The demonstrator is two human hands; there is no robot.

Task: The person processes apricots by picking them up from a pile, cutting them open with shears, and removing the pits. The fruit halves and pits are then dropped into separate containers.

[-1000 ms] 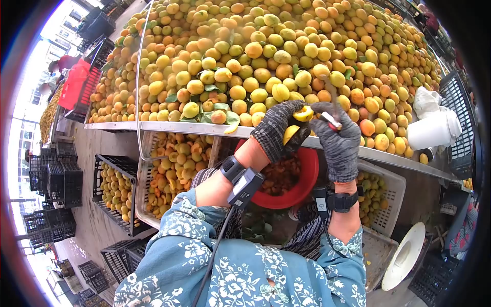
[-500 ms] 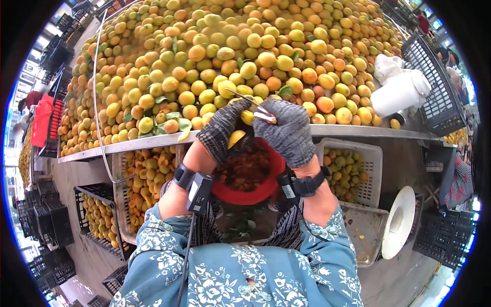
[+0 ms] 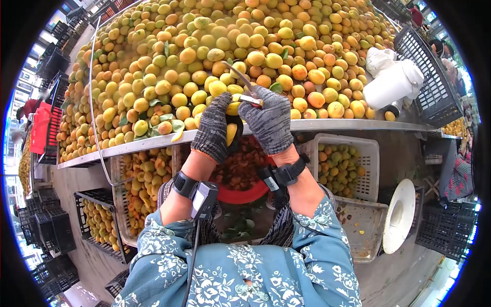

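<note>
My left hand (image 3: 214, 125), in a grey knitted glove, is closed around a yellow apricot (image 3: 233, 108). A yellow apricot piece (image 3: 231, 133) shows low beside its fingers, against something dark. My right hand (image 3: 268, 118), gloved alike, grips a small knife (image 3: 239, 74) with a light handle. Its blade points up and left over the fruit pile, and the fist nearly meets my left fingers. Beneath both hands stands a red basin (image 3: 243, 194) holding dark orange fruit pieces. In front, a metal-edged table (image 3: 327, 125) carries a large heap of apricots (image 3: 169, 77).
Fruit-filled crates (image 3: 116, 179) stand below the table on the left, with a white crate (image 3: 369, 153) of greenish fruit on the right. Near it are a shallow tray (image 3: 365, 230) and a white hat (image 3: 400, 217). A white jug (image 3: 391, 84) sits at the table's right end.
The knife blade has swung up and away from the fruit in my left hand. My right hand has shifted left, and the view has turned slightly.
</note>
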